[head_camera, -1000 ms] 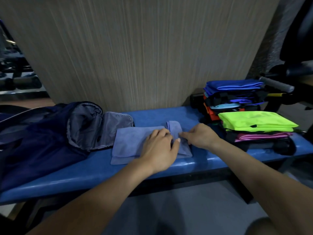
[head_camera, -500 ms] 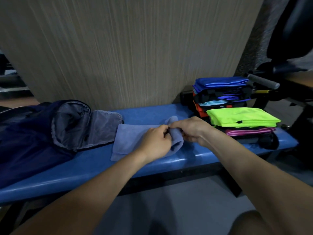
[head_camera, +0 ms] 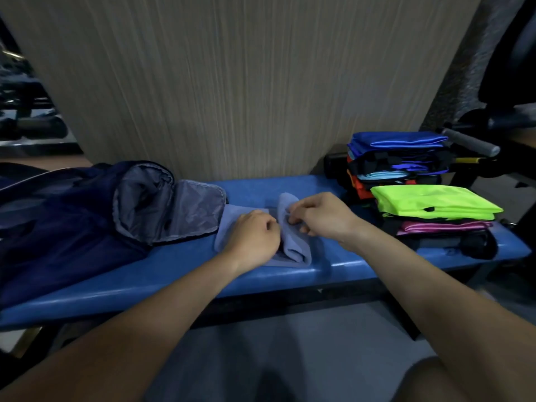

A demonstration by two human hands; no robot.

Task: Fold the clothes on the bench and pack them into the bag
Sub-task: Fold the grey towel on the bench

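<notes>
No readable brand or writing anywhere. Blue-grey towel (head_camera: 293, 245) lying mid-worktop (head_camera: 174, 282), rolled end running front to back, flat part stretching toward the bag (head_camera: 87, 210). Left hand (head_camera: 255, 239) in a closed grip on the towel just left of the roll, right hand (head_camera: 322, 216) pinching its far edge. Open navy bag touching the towel's left end. Stacked folded clothes (head_camera: 429, 198) well right of the towel, neon green piece (head_camera: 435, 203) on the near pile.
</notes>
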